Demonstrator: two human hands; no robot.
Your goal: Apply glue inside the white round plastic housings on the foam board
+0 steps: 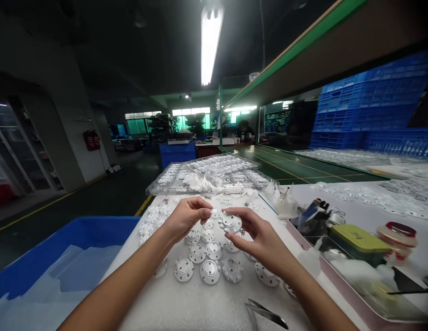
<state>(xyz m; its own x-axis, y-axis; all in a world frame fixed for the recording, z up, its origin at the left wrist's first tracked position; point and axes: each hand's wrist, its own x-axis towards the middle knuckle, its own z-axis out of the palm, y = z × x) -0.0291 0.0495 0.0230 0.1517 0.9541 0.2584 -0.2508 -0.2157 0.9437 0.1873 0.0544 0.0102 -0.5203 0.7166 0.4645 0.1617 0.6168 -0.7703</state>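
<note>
The right hand [263,235], angled inward, holds a white disc [230,222] near level, hub upward, beside the left hand [186,218], fingers pinched narrow, contents unclear.

Hands, bare: two, one left hand [190,216] and one right hand [252,225]. Silvery disc in the right hand's fingers: one [231,223]. Loose discs [210,272] on the tabletop [193,308]: more than ten, exact total hidden by hands and forearms. Blue bin [107,224], left: one. Pink-rimmed tray [348,299]: one. Green-lidded box [359,239]: one. Red-lidded jar [396,241]: one. Overhead tube lamp [211,46], nearest: one. Stacked blue crates [341,115]: several, uncounted.
</note>
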